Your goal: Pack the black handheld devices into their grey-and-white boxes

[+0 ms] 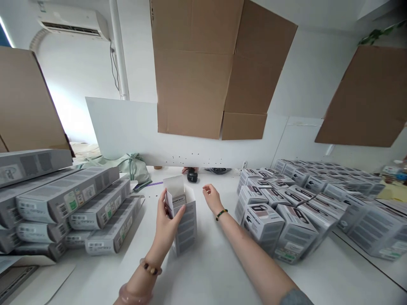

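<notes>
We have the left hand (167,224) pinching a folded white leaflet (169,204) between thumb and fingers, right at the mouth of an open white-and-grey box (186,231). The grip is closed on the paper. Whether the hand also bears on the box we can't tell, since the fingers cover that corner. The box stands upright on the white table (216,277), with its lid flap (174,185) raised at the back.

The right hand (212,198) is just right of the box, released, fingers loosely curled, holding nothing and touching nothing we can see. Each wrist has a bead bracelet.

Left of the box, close by, long boxes (63,203) lie stacked on their sides. Right of the box, past the right hand, a big group of upright boxes (286,216) stands packed together. Beyond the box, at the table's far edge, another person's hand (187,170) is beside a small black object (192,175), below a white panel (127,131). A green cloth bag (133,167) sits beyond the box to the left. Sheets of brown cardboard (193,72) fill the view above the box.
</notes>
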Demonstrator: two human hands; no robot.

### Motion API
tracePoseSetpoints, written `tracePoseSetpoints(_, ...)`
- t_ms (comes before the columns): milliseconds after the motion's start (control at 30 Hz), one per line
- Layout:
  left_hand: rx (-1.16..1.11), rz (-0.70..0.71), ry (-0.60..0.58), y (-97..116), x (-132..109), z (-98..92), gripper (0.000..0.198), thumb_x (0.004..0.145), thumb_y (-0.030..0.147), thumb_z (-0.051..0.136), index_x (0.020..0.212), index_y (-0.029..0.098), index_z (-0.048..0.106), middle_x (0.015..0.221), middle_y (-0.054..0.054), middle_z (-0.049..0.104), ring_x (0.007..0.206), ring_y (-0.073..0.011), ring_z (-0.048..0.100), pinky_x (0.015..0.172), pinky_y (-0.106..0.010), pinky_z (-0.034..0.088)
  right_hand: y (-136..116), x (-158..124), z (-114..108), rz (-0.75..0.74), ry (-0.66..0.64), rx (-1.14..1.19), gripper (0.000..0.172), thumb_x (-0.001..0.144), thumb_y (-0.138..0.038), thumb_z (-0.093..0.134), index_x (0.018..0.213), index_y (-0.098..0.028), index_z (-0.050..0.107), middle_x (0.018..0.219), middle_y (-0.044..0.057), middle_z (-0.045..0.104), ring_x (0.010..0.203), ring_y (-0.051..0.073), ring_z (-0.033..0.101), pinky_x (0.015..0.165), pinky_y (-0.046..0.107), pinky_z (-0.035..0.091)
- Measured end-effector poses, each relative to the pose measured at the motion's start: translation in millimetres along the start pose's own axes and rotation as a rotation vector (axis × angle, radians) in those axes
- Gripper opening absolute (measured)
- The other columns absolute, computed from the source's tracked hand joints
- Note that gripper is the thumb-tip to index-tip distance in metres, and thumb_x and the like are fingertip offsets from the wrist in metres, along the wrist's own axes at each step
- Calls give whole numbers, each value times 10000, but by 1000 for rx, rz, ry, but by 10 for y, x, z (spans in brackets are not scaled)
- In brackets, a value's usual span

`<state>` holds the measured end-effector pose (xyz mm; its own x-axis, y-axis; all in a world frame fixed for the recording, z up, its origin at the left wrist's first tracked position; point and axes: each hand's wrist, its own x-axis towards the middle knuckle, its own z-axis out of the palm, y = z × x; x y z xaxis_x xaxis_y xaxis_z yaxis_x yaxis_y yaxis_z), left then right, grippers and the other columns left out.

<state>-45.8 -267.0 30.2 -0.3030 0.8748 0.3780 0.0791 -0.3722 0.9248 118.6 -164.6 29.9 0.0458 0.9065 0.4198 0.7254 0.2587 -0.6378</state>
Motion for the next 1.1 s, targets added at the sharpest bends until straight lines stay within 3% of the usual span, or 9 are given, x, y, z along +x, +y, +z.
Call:
tracePoseSetpoints(100, 61, 82, 4, -88, 33, -33, 797, 799, 470, 691, 1468, 310, 289, 1527, -91, 360, 1363, -295, 406, 1155, -484, 266, 142, 184, 354, 112, -20, -37, 293, 943, -309, 606, 1198, -166, 593, 1215, 83, 624, 1024, 214, 647, 865, 420, 559)
tracePoseSetpoints(233, 85, 133, -61, -166, 51, -82, 675, 813, 472, 668, 1395, 295, 375, 1436, -105, 435, 1329, -300, 434, 1103, -479, 336, 123, 476, 639, 120, -47, -61, 383, 940, -307, 607, 1299, -193, 539, 1372, 102, 531, 1185, 269, 572, 975, 501, 497)
tracePoseSetpoints(467, 57, 137, -115, -187, 49, -125, 607, 846, 440, 644, 1374, 311, 373, 1431, -79, 426, 1350, -277, 400, 1146, -467, 292, 48, 635, 669, 49, -72, 30, 297, 943, -314, 605, 1199, -164, 594, 1236, 84, 614, 1063, 227, 632, 896, 444, 541)
tracePoseSetpoints(633, 37, 128, -118, -182, 48, -110, 631, 839, 445, 654, 1382, 306, 364, 1443, -81, 409, 1368, -280, 388, 1158, -471, 275, -344, 562, 258, -86, 196, 235, 335, 870, -336, 612, 1165, -182, 567, 1192, 107, 606, 1101, 248, 592, 960, 421, 493)
tracePoseSetpoints(767, 40, 139, -112, -137, 34, -102, 627, 832, 449, 658, 1369, 291, 375, 1452, -85, 394, 1382, -285, 372, 1158, -465, 281, -773, 286, -438, -195, 493, 382, 372, 927, -392, 371, 1249, -209, 409, 1293, 112, 496, 1223, 236, 491, 1048, 410, 404)
tracePoseSetpoints(867, 51, 143, -142, -113, 15, -97, 636, 843, 433, 653, 1382, 298, 345, 1438, -88, 403, 1368, -282, 386, 1159, -479, 272, -1023, -18, -895, -414, 714, 585, 318, 920, -402, 363, 1187, -243, 431, 1168, 74, 512, 1076, 231, 547, 954, 414, 448)
tracePoseSetpoints(933, 56, 161, -156, -123, 3, -90, 634, 849, 430, 648, 1386, 306, 335, 1444, -86, 393, 1380, -284, 366, 1158, -484, 266, -1119, -198, -1025, -536, 638, 628, 297, 891, -411, 446, 1139, -250, 476, 1088, 57, 535, 981, 224, 567, 892, 401, 470)
tracePoseSetpoints(1000, 62, 190, -158, -154, -5, -79, 637, 838, 440, 657, 1378, 306, 348, 1453, -85, 379, 1385, -294, 352, 1148, -487, 276, -1140, -332, -997, -569, 414, 597, 303, 864, -405, 524, 1122, -251, 494, 1053, 47, 559, 947, 217, 572, 868, 386, 480)
tracePoseSetpoints(1100, 44, 217, -151, -224, -15, -58, 677, 807, 459, 684, 1370, 293, 346, 1436, -101, 389, 1339, -314, 407, 1096, -495, 344, -1041, -444, -802, -492, 37, 506, 310, 847, -382, 591, 1110, -245, 506, 1035, 44, 593, 923, 210, 579, 869, 382, 485)
